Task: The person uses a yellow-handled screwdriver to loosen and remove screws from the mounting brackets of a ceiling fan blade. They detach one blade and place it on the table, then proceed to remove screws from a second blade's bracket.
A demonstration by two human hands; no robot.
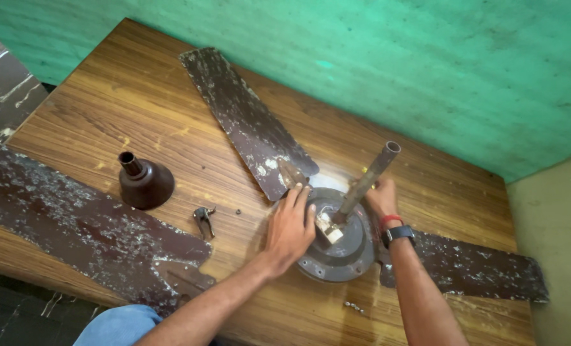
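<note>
A round dark grey metal ceiling-fan motor housing [337,247] lies on a brown wood-grain table [106,115], right of the frame's centre, with a grey metal down rod [365,182] rising from its middle and tilting toward the upper right. The left hand [290,227] lies flat on the motor's left edge, fingers open and stretched toward the upper right, the fingertips near the root of a worn brown fan blade [247,122] that runs to the upper left of the frame. The right hand [381,197] sits behind the rod at the motor's far rim; it is partly hidden and I cannot tell whether its fingers grip anything. Its wrist carries a black watch [397,234] and a red band [391,220]. A second worn blade [478,269] extends to the lower right, a third, separate blade [74,218] lies across the left. A dark brown cone-shaped canopy cover [144,181] stands left of centre, with a small metal clip [203,220] just right of it, and loose screws [353,307] below the motor
</note>
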